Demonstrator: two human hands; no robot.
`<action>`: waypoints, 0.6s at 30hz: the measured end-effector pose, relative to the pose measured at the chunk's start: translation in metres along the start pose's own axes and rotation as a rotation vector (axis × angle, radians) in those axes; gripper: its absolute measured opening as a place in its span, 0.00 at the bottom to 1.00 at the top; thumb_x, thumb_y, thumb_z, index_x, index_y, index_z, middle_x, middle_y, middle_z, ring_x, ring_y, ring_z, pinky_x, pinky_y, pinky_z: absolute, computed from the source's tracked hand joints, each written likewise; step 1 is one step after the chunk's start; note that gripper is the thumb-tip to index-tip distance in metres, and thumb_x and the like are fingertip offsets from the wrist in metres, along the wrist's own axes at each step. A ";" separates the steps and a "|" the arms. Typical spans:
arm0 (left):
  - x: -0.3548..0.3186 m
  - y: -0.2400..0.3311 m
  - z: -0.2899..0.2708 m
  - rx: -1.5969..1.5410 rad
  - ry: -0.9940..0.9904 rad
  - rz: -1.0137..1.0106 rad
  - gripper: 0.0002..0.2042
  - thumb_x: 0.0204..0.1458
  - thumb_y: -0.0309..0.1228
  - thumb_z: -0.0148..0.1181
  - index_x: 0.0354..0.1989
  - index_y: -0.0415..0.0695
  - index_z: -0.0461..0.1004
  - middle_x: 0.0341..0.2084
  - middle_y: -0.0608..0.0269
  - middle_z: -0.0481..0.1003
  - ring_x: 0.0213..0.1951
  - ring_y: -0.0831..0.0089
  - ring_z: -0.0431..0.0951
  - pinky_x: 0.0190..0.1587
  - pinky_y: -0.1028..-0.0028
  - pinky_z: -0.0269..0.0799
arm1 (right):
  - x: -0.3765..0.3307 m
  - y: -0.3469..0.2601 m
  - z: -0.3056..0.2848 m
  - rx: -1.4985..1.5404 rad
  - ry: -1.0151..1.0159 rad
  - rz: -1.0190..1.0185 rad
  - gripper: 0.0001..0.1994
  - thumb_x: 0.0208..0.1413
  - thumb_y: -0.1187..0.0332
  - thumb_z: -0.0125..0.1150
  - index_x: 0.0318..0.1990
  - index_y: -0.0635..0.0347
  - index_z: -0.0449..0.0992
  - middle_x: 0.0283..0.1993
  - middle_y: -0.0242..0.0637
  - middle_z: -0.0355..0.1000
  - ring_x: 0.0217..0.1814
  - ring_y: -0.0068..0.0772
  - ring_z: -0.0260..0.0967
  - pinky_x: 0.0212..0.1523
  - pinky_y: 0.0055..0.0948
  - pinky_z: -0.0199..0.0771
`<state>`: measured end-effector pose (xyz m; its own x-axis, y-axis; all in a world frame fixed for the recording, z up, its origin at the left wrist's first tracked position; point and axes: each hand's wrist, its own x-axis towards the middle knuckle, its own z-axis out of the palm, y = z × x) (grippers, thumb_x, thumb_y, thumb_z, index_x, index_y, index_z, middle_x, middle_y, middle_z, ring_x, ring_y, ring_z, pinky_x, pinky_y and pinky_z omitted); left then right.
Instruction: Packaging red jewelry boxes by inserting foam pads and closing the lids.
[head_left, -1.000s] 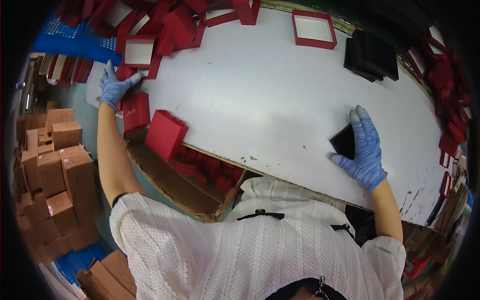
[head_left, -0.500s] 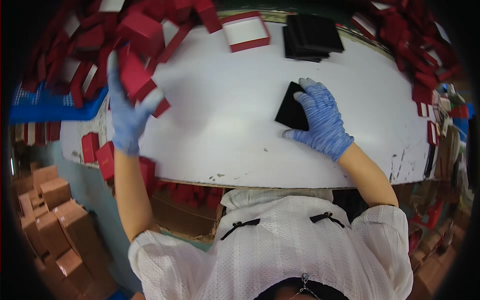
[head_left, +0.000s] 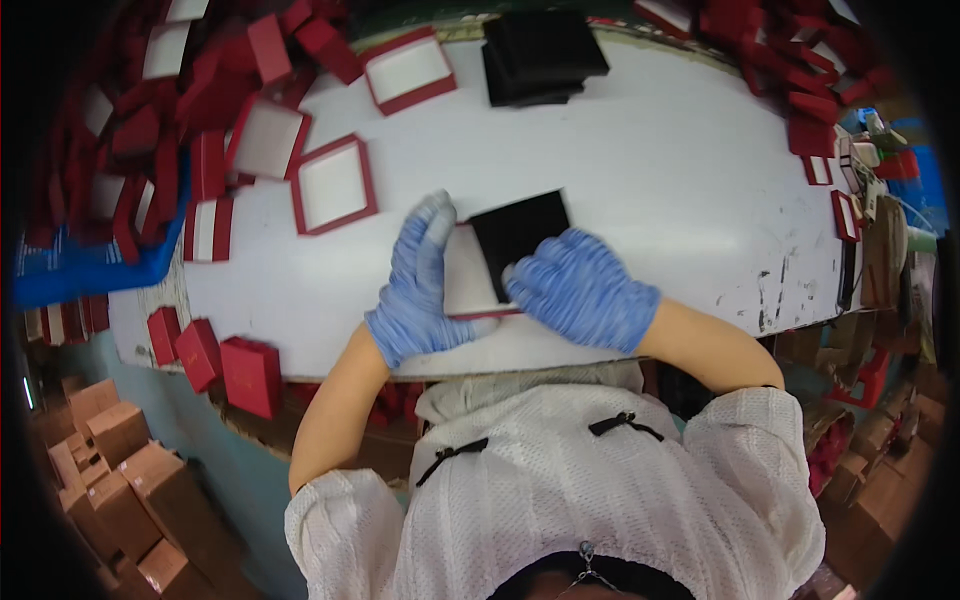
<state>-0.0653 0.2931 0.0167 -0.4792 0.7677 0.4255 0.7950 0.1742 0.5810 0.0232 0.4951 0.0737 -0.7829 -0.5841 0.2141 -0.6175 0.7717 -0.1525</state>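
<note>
In front of me, a shallow red box (head_left: pixel 466 272) with a white inside rests on the table, its open side up. My left hand (head_left: pixel 415 290), in a blue glove, grips its left side, thumb along the near edge. A flat black square pad (head_left: pixel 520 232) lies tilted over the box's right part, hiding much of the inside. My right hand (head_left: pixel 585 292), gloved alike, holds the pad by its near right side with bent fingers. Farther off stands a stack of black pads (head_left: pixel 545 55). An open red box (head_left: pixel 335 187) sits left of my hands.
Heaps of red boxes rise at the far left (head_left: pixel 215 85) and far right (head_left: pixel 785 60). A blue crate (head_left: pixel 95 280) stands at the left edge. Several closed red boxes (head_left: pixel 250 375) line the near left table edge. Brown cartons (head_left: pixel 165 490) are stacked on the floor.
My left hand has come from the left heap to the middle and now grips an open red box. My right hand has brought the black pad leftward over it. The whole view has shifted.
</note>
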 end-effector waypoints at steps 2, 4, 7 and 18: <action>-0.004 -0.004 0.019 -0.124 -0.080 -0.037 0.50 0.31 0.53 0.65 0.60 0.34 0.49 0.58 0.39 0.51 0.59 0.44 0.52 0.60 0.56 0.47 | 0.010 -0.008 0.000 0.064 -0.303 -0.014 0.08 0.43 0.67 0.50 0.30 0.59 0.70 0.26 0.38 0.68 0.27 0.34 0.65 0.32 0.35 0.66; 0.004 0.007 0.025 -0.023 -0.019 0.135 0.47 0.34 0.53 0.62 0.60 0.35 0.50 0.58 0.39 0.51 0.58 0.43 0.52 0.60 0.54 0.47 | 0.009 -0.010 0.009 0.190 -0.195 -0.029 0.06 0.46 0.66 0.48 0.26 0.58 0.68 0.25 0.39 0.67 0.27 0.35 0.66 0.30 0.36 0.65; 0.008 0.013 0.023 0.029 -0.104 0.193 0.40 0.43 0.51 0.56 0.59 0.38 0.51 0.59 0.42 0.51 0.57 0.40 0.52 0.57 0.50 0.51 | 0.004 0.012 -0.002 0.229 -0.242 0.033 0.11 0.49 0.61 0.52 0.31 0.58 0.72 0.30 0.41 0.70 0.33 0.38 0.69 0.38 0.36 0.66; 0.027 0.040 -0.021 0.502 -0.917 0.163 0.25 0.47 0.59 0.41 0.57 0.78 0.57 0.65 0.72 0.46 0.61 0.39 0.37 0.56 0.41 0.37 | 0.049 0.306 -0.161 -0.711 0.593 0.808 0.28 0.42 0.56 0.59 0.52 0.55 0.67 0.59 0.46 0.57 0.58 0.50 0.58 0.58 0.40 0.57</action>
<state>-0.0543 0.3077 0.0666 -0.0550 0.9401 -0.3363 0.9875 0.1011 0.1211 -0.1919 0.7436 0.1925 -0.6508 0.1867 0.7359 0.3532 0.9325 0.0758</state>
